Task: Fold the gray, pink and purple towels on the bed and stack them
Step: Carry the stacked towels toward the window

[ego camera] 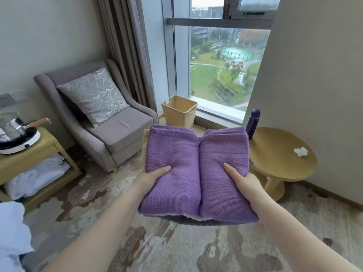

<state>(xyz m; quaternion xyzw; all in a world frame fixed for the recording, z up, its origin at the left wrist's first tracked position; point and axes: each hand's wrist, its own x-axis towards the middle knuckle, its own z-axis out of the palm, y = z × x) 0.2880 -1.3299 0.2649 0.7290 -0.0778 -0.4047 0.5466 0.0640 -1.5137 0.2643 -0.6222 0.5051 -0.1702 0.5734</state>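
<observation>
A stack of folded towels hangs in the air in front of me, over the carpet. The purple towel (196,169) lies on top, folded into two side-by-side rolls. A thin pink edge (193,216) and the gray towel (196,221) show beneath it at the near end. My left hand (151,178) grips the stack's left side, thumb on top. My right hand (244,178) grips the right side the same way. The fingers of both hands are hidden under the stack.
A gray armchair (110,122) with a cushion stands ahead left. A wicker basket (179,111) sits by the window. A round wooden table (279,154) with a dark bottle (253,123) is at the right. A shelf with a pot (25,150) stands left.
</observation>
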